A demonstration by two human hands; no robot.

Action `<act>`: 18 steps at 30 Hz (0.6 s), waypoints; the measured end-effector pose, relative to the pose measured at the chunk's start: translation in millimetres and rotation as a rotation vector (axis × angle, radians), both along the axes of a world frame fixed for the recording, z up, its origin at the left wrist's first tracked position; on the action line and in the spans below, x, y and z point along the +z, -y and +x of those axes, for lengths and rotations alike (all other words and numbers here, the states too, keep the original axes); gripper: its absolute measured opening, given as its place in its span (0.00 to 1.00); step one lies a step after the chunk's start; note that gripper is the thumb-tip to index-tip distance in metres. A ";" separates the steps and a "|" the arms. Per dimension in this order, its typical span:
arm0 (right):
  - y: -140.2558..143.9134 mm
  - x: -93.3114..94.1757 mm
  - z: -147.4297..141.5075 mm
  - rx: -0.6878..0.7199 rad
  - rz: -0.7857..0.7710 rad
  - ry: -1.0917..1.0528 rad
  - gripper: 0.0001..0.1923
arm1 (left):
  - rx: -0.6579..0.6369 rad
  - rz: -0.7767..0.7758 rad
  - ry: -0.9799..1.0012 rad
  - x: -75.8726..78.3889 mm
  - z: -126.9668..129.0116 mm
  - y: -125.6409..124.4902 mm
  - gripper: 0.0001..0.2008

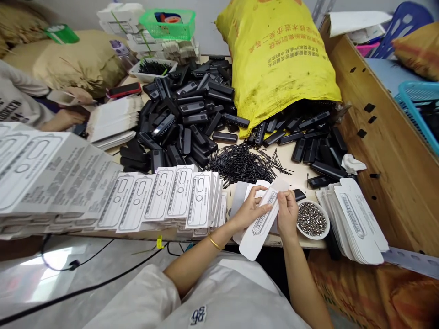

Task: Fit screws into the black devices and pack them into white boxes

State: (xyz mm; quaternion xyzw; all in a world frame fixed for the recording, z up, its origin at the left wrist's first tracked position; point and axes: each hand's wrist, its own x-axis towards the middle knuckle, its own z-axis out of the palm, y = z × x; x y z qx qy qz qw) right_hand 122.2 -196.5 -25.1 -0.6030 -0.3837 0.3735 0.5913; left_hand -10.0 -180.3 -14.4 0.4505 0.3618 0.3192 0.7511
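I hold a flat white box (261, 224), not yet folded, between both my hands above the near edge of the surface (298, 176). My left hand (247, 211) grips its left side, with the fingers (258, 211) pressed on the printed face and the thumb behind, as far as I can see. My right hand (287, 211) pinches the upper right edge between thumb and fingers, which are close together. The lower end of the box hangs free past the surface, toward my body.

Just right of my right hand stands a small bowl of metal screws (311, 219). It is very close to my wrist. Further right lies a stack of flat boxes (353, 224). To the left of my left hand is a long row of finished boxes (164, 196), leaning one on another. Beyond my fingers lies a heap of thin black sticks (243, 162), and behind that the pile of black cases (185, 114) and a yellow sack (277, 55).

What can go wrong: I think my right wrist could knock the bowl when I turn the card (it sits almost at the edge), and the screws would spill down. Also, if I press too hard at the wrong line, the card may crease badly. Another person's hand (73, 96) works far to the left.
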 end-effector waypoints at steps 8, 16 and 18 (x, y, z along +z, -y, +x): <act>-5.2 7.5 -10.0 0.079 -0.084 -0.382 0.31 | -0.014 0.133 -0.042 2.3 0.3 -0.3 0.28; -4.6 2.8 -9.2 0.074 -0.027 -0.215 0.15 | 0.095 -0.073 0.025 3.7 3.1 4.7 0.52; -4.2 3.2 -5.6 0.099 0.019 -0.189 0.13 | 0.075 -0.125 0.014 5.0 2.3 5.3 0.56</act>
